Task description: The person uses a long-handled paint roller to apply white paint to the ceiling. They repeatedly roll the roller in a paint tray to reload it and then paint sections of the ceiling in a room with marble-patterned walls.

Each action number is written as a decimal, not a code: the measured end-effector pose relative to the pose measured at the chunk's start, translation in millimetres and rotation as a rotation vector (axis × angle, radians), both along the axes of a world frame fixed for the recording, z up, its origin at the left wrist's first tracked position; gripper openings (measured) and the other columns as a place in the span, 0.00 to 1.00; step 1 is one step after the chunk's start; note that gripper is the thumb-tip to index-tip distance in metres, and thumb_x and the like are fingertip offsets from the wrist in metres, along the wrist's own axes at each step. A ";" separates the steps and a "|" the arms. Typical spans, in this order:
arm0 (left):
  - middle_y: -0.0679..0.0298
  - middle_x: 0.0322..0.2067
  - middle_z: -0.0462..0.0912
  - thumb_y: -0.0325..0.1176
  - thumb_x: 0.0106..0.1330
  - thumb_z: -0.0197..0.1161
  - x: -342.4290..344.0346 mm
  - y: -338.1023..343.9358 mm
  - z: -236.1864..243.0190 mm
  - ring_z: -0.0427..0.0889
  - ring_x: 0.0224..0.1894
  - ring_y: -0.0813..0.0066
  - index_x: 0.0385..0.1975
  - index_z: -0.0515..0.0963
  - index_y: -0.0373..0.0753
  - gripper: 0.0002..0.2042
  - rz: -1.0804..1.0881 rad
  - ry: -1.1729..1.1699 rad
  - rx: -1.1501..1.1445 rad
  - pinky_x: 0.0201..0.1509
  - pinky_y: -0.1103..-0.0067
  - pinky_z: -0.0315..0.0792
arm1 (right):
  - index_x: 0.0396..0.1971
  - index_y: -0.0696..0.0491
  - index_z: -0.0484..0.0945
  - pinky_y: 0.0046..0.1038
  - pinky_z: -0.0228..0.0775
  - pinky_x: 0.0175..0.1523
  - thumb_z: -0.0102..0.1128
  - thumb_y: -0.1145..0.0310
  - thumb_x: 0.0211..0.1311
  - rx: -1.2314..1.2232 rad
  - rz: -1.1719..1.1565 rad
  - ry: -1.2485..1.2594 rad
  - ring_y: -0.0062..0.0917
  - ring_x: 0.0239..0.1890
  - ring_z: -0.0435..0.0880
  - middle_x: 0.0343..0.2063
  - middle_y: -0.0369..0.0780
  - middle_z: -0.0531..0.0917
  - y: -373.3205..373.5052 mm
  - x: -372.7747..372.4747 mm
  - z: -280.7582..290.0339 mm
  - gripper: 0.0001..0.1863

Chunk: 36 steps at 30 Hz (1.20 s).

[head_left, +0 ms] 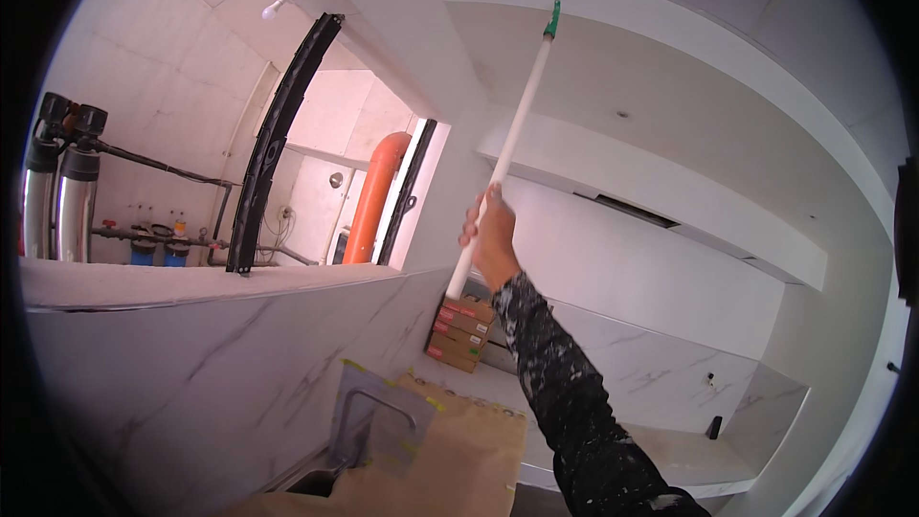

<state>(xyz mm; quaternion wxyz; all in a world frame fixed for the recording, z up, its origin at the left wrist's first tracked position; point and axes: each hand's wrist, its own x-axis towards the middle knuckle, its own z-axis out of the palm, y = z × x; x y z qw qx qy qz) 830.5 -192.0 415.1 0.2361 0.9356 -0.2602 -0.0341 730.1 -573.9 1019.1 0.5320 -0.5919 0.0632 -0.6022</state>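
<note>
My right hand (490, 225), at the end of a paint-spattered dark sleeve, grips a long white pole (525, 110) raised toward the ceiling. The pole's green top fitting (552, 21) reaches up to a pale beam (651, 21); whatever head is at its tip blends into the white surface and is hard to make out. The bottom end of the pole hangs just below my hand, in front of stacked cardboard boxes (461, 335). My left hand is out of view.
A window opening on the left has black frames (282, 124), filter cylinders (77, 211) and an orange pipe (369, 211) beyond it. Below, brown paper (459, 440) covers the counter beside a plastic-draped tap (378, 397) and sink (311, 479). A marble-look backsplash (661, 364) runs along the far wall.
</note>
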 end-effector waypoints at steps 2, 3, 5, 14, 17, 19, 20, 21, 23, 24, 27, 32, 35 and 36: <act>0.53 0.71 0.61 0.48 0.72 0.53 0.1 0.5 0.2 0.53 0.74 0.57 0.66 0.67 0.34 0.29 -0.001 -0.009 0.004 0.76 0.63 0.46 | 0.34 0.49 0.67 0.27 0.56 0.12 0.44 0.47 0.75 -0.020 -0.009 -0.008 0.20 0.08 0.61 0.12 0.32 0.64 -2.6 6.3 29.7 0.20; 0.53 0.71 0.61 0.48 0.72 0.53 0.0 0.8 0.1 0.53 0.75 0.57 0.66 0.67 0.34 0.29 0.001 -0.007 0.007 0.76 0.63 0.46 | 0.34 0.49 0.67 0.27 0.56 0.12 0.44 0.47 0.75 -0.020 -0.024 -0.014 0.21 0.08 0.61 0.12 0.32 0.63 -5.2 8.1 41.4 0.20; 0.53 0.71 0.61 0.48 0.73 0.53 0.0 1.2 -0.4 0.53 0.75 0.58 0.66 0.67 0.35 0.29 0.005 -0.002 0.019 0.76 0.62 0.46 | 0.34 0.49 0.67 0.27 0.56 0.13 0.44 0.46 0.75 -0.053 -0.034 -0.009 0.21 0.09 0.61 0.13 0.33 0.64 -11.8 8.0 47.8 0.20; 0.53 0.71 0.61 0.48 0.72 0.54 0.7 3.5 -1.5 0.53 0.75 0.57 0.66 0.67 0.34 0.29 0.016 0.007 -0.009 0.76 0.63 0.47 | 0.33 0.49 0.68 0.23 0.57 0.10 0.42 0.48 0.76 -0.012 -0.114 0.059 0.17 0.08 0.63 0.13 0.31 0.66 -5.8 -24.7 -126.4 0.19; 0.53 0.71 0.61 0.47 0.72 0.55 1.0 4.5 0.8 0.53 0.74 0.57 0.66 0.67 0.34 0.29 -0.020 0.002 0.005 0.76 0.63 0.47 | 0.34 0.49 0.67 0.23 0.58 0.11 0.43 0.48 0.76 -0.005 -0.066 0.049 0.16 0.08 0.63 0.14 0.31 0.66 9.4 -36.6 -160.2 0.19; 0.52 0.70 0.61 0.47 0.72 0.55 -0.1 3.8 2.1 0.53 0.74 0.57 0.66 0.67 0.34 0.29 -0.003 0.012 -0.031 0.76 0.63 0.48 | 0.35 0.49 0.67 0.23 0.58 0.11 0.43 0.48 0.76 0.017 -0.061 0.046 0.16 0.09 0.62 0.15 0.32 0.67 17.1 -43.4 -161.3 0.19; 0.52 0.70 0.61 0.46 0.71 0.56 -0.8 3.2 2.7 0.53 0.74 0.57 0.66 0.67 0.34 0.28 0.007 0.017 -0.050 0.76 0.63 0.48 | 0.35 0.49 0.67 0.23 0.59 0.11 0.43 0.47 0.76 0.020 -0.077 0.051 0.16 0.09 0.62 0.15 0.32 0.67 19.7 -46.7 -156.7 0.19; 0.52 0.71 0.61 0.47 0.72 0.55 -1.2 2.6 3.0 0.53 0.74 0.57 0.66 0.67 0.34 0.29 0.002 0.025 -0.034 0.76 0.63 0.47 | 0.36 0.49 0.66 0.23 0.59 0.11 0.42 0.47 0.76 0.019 -0.088 0.056 0.17 0.09 0.62 0.15 0.32 0.67 21.3 -50.1 -151.0 0.20; 0.52 0.71 0.60 0.48 0.73 0.53 -1.5 1.7 2.9 0.52 0.75 0.57 0.67 0.66 0.34 0.29 -0.010 0.042 -0.002 0.76 0.63 0.46 | 0.36 0.49 0.66 0.23 0.59 0.12 0.43 0.46 0.76 0.014 -0.107 0.057 0.16 0.09 0.62 0.15 0.32 0.67 22.2 -57.6 -138.7 0.20; 0.52 0.71 0.60 0.49 0.73 0.52 -1.3 1.1 2.3 0.51 0.75 0.57 0.67 0.65 0.34 0.29 -0.004 0.042 -0.002 0.77 0.62 0.45 | 0.36 0.49 0.66 0.23 0.58 0.12 0.43 0.46 0.76 0.035 -0.117 0.062 0.16 0.09 0.61 0.15 0.32 0.67 21.6 -61.3 -134.2 0.20; 0.53 0.72 0.58 0.51 0.74 0.49 -1.4 0.9 -1.2 0.49 0.76 0.58 0.68 0.64 0.35 0.30 0.005 0.039 0.014 0.77 0.62 0.42 | 0.36 0.49 0.66 0.23 0.58 0.12 0.43 0.46 0.75 -0.007 -0.100 0.054 0.16 0.09 0.61 0.15 0.32 0.67 17.8 -72.2 -130.0 0.20; 0.53 0.73 0.55 0.51 0.75 0.47 1.6 1.2 -4.3 0.48 0.76 0.58 0.69 0.63 0.35 0.31 -0.008 0.044 0.044 0.78 0.62 0.40 | 0.36 0.49 0.66 0.24 0.58 0.12 0.43 0.44 0.75 0.024 -0.124 0.077 0.17 0.09 0.61 0.15 0.32 0.66 8.0 -77.7 -117.0 0.21; 0.53 0.73 0.55 0.51 0.75 0.46 1.2 0.8 0.0 0.47 0.76 0.58 0.69 0.63 0.34 0.31 -0.022 0.080 0.014 0.78 0.63 0.39 | 0.36 0.48 0.66 0.25 0.58 0.12 0.43 0.44 0.75 -0.025 -0.110 0.072 0.18 0.09 0.61 0.16 0.32 0.66 1.6 -73.4 -73.4 0.21; 0.53 0.73 0.55 0.51 0.75 0.46 0.4 0.8 2.3 0.47 0.76 0.57 0.69 0.62 0.33 0.31 -0.029 0.079 0.003 0.78 0.63 0.39 | 0.36 0.48 0.66 0.25 0.58 0.12 0.43 0.44 0.75 -0.015 -0.120 0.067 0.18 0.09 0.61 0.16 0.32 0.66 0.5 -71.7 -53.0 0.21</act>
